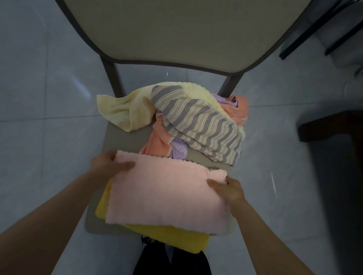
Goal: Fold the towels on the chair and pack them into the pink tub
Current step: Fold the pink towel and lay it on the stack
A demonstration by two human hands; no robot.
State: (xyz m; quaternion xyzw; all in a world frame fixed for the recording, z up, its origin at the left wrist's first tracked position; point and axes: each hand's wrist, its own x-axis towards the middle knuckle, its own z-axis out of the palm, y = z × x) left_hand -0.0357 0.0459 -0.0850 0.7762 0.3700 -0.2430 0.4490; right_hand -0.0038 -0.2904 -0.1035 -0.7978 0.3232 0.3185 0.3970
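A folded pink towel [168, 194] lies at the front of the chair seat [124, 140], on top of a folded yellow towel [172, 237]. My left hand [108, 163] grips the pink towel's far left corner, thumb on top. My right hand [229, 189] grips its far right corner. Behind it sits a loose heap: a pale yellow towel [123, 108], a grey-and-cream striped towel [202, 126], an orange towel [239, 107] and a lilac one [179, 150]. The pink tub is out of view.
The chair's beige backrest [166, 21] rises at the far side. Grey tiled floor [36, 77] surrounds the chair. Dark furniture legs [335, 28] and a dark wooden piece [345, 125] stand to the right. My dark trouser leg [173, 271] is below the seat's front edge.
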